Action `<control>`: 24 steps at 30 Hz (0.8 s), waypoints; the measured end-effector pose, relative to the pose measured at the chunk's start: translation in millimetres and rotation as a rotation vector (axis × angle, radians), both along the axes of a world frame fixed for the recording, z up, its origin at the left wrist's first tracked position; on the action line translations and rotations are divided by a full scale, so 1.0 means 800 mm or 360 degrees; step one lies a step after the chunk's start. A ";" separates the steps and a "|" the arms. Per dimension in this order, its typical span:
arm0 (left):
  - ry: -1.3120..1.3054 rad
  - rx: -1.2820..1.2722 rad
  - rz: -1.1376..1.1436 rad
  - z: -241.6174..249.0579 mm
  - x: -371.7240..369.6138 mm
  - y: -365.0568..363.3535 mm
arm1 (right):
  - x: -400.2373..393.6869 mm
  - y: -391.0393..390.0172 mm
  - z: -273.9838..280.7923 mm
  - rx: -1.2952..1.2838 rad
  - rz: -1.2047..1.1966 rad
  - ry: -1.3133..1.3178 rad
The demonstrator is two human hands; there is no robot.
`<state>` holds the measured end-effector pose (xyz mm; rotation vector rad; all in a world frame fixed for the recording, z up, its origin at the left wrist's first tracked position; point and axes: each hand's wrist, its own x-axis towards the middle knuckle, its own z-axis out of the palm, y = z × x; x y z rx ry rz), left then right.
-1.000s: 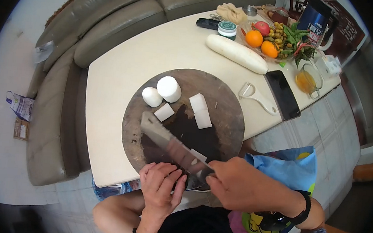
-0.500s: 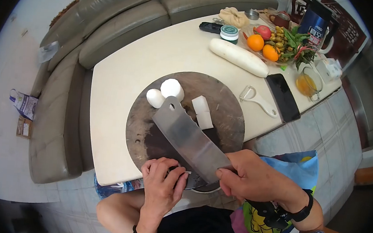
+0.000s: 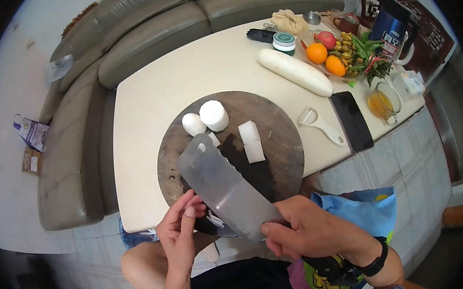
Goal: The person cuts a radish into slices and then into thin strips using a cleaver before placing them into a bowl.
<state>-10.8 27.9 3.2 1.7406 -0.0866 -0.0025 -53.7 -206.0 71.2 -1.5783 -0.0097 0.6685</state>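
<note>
My right hand (image 3: 304, 226) grips a cleaver (image 3: 223, 179), its broad blade slanting up and left over the round wooden chopping board (image 3: 291, 149). My left hand (image 3: 179, 235) is at the board's near edge, turned palm inward, fingers loosely bent and thumb apart; I see nothing held in it. Thin white radish strips (image 3: 214, 219) lie between that hand and the blade. Farther back on the board stand a thick radish chunk (image 3: 214, 116) and a rounded end piece (image 3: 193, 124). Two flat radish slabs (image 3: 251, 142) lie to their right. A small white piece (image 3: 214, 139) shows behind the cleaver's tip.
On the cream table (image 3: 146, 116) are a whole white radish (image 3: 296, 72), a peeler (image 3: 322, 127), a black phone (image 3: 351, 121), a fruit bowl with oranges (image 3: 316, 53), a glass cup (image 3: 382, 103) and a blue flask (image 3: 388, 29). A grey sofa (image 3: 141, 45) runs behind.
My left hand has moved left and rolled over, off the spot beside the blade, uncovering the strips. The cleaver has shifted slightly down and left, exposing a small piece behind its tip.
</note>
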 end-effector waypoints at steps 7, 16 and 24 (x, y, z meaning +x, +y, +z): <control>0.0856 -0.1301 -0.0441 0.010 0.012 0.012 | 0.002 0.009 -0.003 0.0226 0.0078 0.0050; 0.0362 -0.0418 -0.0205 -0.002 0.000 -0.003 | -0.003 -0.012 0.005 0.0079 -0.0261 -0.0024; -0.0418 0.0634 -0.0135 -0.016 0.007 -0.008 | -0.009 -0.015 0.003 0.0141 -0.0273 -0.0044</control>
